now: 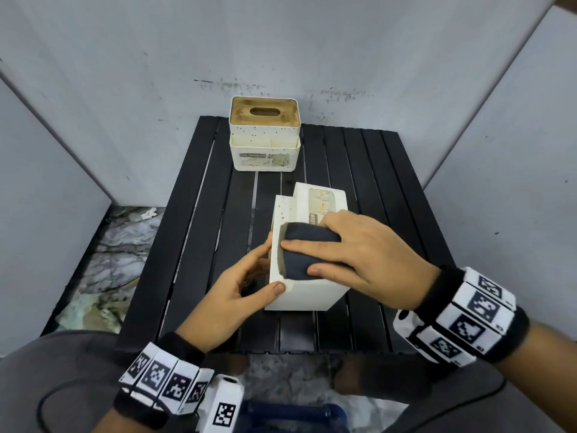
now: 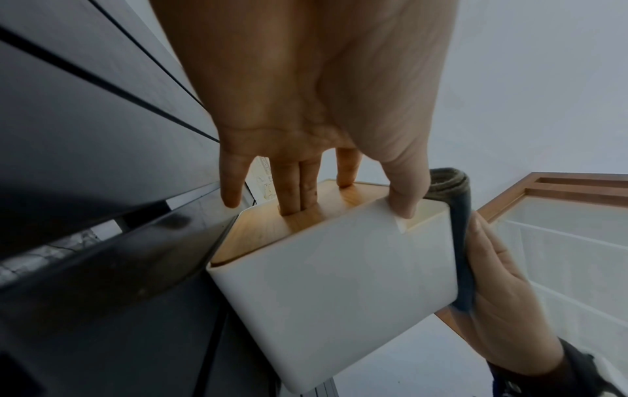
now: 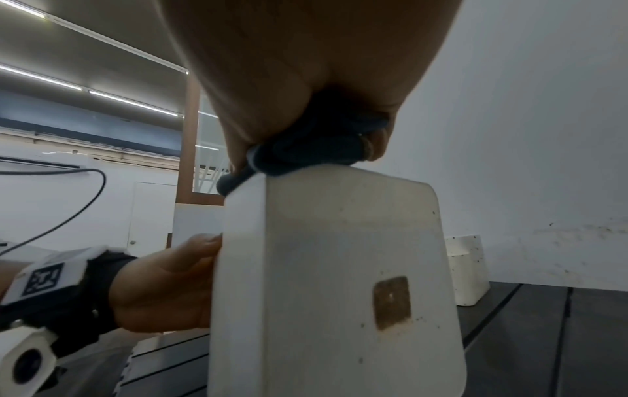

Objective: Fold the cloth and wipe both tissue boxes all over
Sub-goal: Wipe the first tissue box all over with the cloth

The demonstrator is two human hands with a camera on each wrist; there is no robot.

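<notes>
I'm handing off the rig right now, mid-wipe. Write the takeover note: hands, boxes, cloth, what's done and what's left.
Left hand: grips the near tissue box, thumb on its corner, two fingers in the lid slot.
Right hand: presses the folded dark cloth on that box's upward face.
The near box lies tipped on the slatted table; the far tissue box stands upright at the back.
Done: cloth folded, near box being wiped.
Left: its other faces, apparently the far box.

We see black slatted surface point(image 1: 199, 245), narrow gaps between slats. 2 white tissue boxes on it: upright box point(image 1: 264, 151) at far edge, wooden lid up; second box point(image 1: 307, 295) tipped on side, nearer us.
</notes>
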